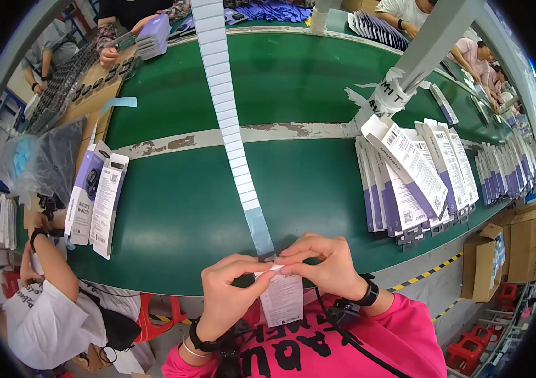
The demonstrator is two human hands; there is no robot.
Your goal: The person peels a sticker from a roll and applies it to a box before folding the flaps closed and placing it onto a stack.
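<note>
Close to my body, at the table's near edge, a slim white box (282, 302) with printed text hangs between my hands. My left hand (229, 295) pinches the left side of its upper end, thumb and index finger together. From the other side, my right hand (323, 264) pinches the same end, fingertips almost touching the left ones. A small white piece shows between the thumbs; whether it is a label or the box flap, I cannot tell. A long strip of white labels (227, 120) runs down the table to my fingers, its near stretch bare blue backing (256, 225).
Purple-and-white watch boxes (400, 183) are piled at the right, beside a taped metal post (389, 94). Two more boxes (95, 198) lie at the left. A co-worker (47, 302) sits at the left; others work across the green table (173, 208). Cartons (485, 258) stand at the lower right.
</note>
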